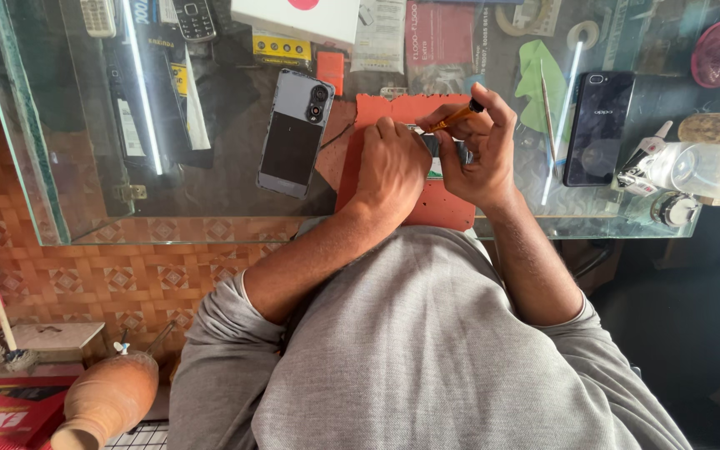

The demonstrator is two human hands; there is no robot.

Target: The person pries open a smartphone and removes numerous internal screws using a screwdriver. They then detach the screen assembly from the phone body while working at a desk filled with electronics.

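On the red mat [439,208], the small phone part [442,150] lies crosswise between both hands, the left hand [389,167] closed down on its near end while the right hand [475,150] pinches an orange-handled screwdriver [456,117] over it.

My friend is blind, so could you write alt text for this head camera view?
Seen from above, a person in a grey shirt works on a small device over a red mat on a glass table: left hand steadies it, right hand holds an orange-handled tool. Phones lie around.
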